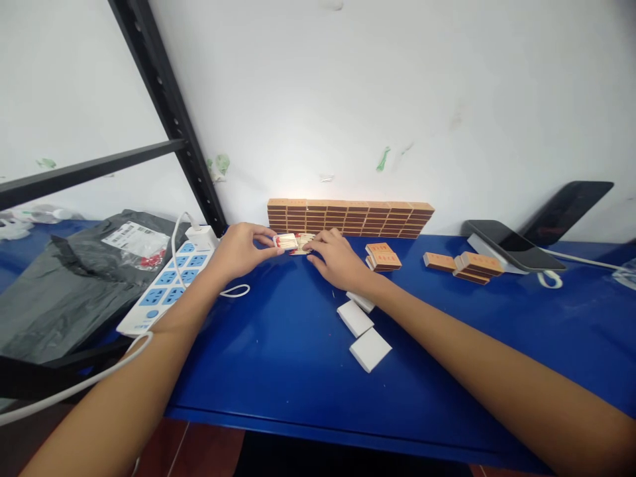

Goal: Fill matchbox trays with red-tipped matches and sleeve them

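My left hand (244, 250) grips a small matchbox tray (279, 239) at its left end, between thumb and fingers. Matches (287, 243) with red heads lie side by side in it. Beside the tray, my right hand (336, 257) bends its fingers over a pile of loose matches (300, 242) on the blue table, fingertips closed on some of them. Behind both hands, a long wall of stacked matchboxes (350, 218) stands against the white wall. White matchbox trays (370, 349) lie nearer to me, under and below my right forearm.
Orange matchboxes (383, 256) are stacked right of my right hand, with further matchboxes (477, 264) beyond. A phone (514, 245) leans on a white support at the right. Left stand a power strip (171, 285) with white cables, a grey plastic bag (74, 285) and a black metal frame (171, 93).
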### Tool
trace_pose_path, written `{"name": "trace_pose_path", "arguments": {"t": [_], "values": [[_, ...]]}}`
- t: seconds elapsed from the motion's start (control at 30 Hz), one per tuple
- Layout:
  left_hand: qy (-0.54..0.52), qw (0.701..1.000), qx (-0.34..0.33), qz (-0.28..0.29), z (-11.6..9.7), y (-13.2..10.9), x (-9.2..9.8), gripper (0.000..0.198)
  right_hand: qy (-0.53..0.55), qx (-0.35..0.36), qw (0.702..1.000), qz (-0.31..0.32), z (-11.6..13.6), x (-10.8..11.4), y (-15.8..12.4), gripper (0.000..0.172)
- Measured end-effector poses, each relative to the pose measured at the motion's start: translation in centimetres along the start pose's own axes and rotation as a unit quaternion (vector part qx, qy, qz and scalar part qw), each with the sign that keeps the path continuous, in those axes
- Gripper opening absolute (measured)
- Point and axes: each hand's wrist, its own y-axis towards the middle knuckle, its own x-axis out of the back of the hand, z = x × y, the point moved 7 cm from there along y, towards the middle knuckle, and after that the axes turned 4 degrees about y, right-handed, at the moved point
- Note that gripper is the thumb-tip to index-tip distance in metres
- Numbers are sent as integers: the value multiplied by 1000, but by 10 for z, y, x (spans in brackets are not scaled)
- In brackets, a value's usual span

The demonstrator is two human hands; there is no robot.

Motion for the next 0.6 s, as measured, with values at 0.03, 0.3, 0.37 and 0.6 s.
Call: {"name": "trace_pose_path", "arguments": {"t": [0.03,0.3,0.37,0.6], "values": [[5,1000,4,-8,0,0,1,39,-5,0,1000,10,0,-3,0,29],[-2,1000,-6,-10,1,-1,-1,39,-3,-13,1000,20,3,-4,0,20],[-4,1000,-8,-10,2,-1,-2,39,2,-14,1000,15,6,-3,-1,18],[-12,1000,-10,-4,2,0,-3,40,7,-5,1000,21,13,-2,-2,8]]}}
